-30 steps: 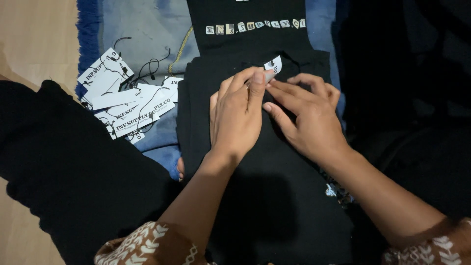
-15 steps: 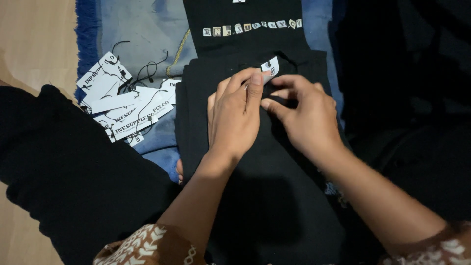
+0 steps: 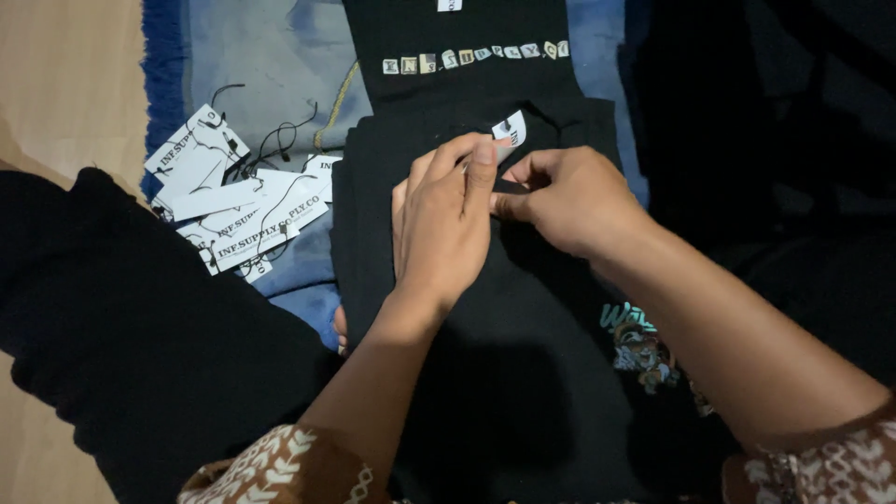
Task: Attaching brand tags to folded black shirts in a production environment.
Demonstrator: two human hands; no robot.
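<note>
Black cloth fills the head view: a folded shirt (image 3: 485,308) of soft, matte knit lies on a blue mat (image 3: 271,56) with a fringed left edge. At the shirt's collar, near the mat's far edge, sits a small white neck label (image 3: 511,128), smooth and rectangular. The left hand (image 3: 443,229) lies flat on the shirt, fingers stretched, its fingertips touching the label and gripping nothing. The right hand (image 3: 565,201) is curled, thumb and fingers pinching the dark fabric just under the label. A teal print (image 3: 635,341) shows on the shirt's right side. White card tags (image 3: 233,210) with thin black strings lie piled by the mat's left edge. Another black shirt (image 3: 467,47) lies beyond.
</note>
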